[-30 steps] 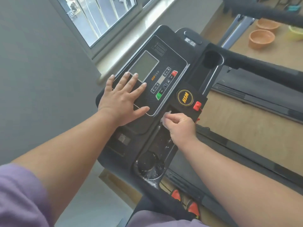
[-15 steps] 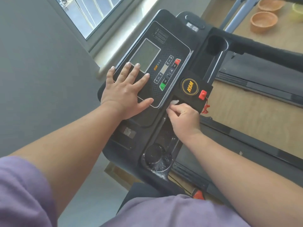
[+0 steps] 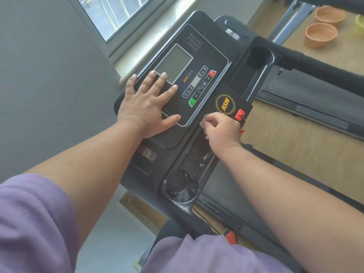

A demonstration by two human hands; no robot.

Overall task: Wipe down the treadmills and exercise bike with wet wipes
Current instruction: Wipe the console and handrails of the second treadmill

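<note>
Grey wall and a window (image 3: pixel 110 14) fill the far side, with wooden floor (image 3: pixel 285 146) off beyond the machine, and we're right over the treadmill console (image 3: pixel 199 62). Left hand (image 3: pixel 145 107) lies flat on the console's control panel, fingers straight and spread, tips reaching the lower edge of the display screen (image 3: pixel 173 64), holding nothing, exactly where it sat a second ago. Right hand (image 3: pixel 222 131) is the mover: it has slid up the tray from a spot lower down and now sits just below the round yellow HSM badge (image 3: pixel 225 102), fingers curled tight round a wet wipe (image 3: pixel 203 123), only a pale scrap of it peeking out on the panel side of the fist. Red safety key (image 3: pixel 240 114) is just beside the knuckles, nearly touching. Below the fist, the tray and the near cup holder (image 3: pixel 180 186) on the console show white streaks and flecks. Far cup holder (image 3: pixel 260 56) sits at the console's opposite end, well apart from both hands. Room to move: the badge and the key hem the fist in above, the panel rim runs close alongside it, and the open stretch of tray lies back toward the near cup holder. Two orange bowls (image 3: pixel 321 34) rest on the floor beyond the console.
</note>
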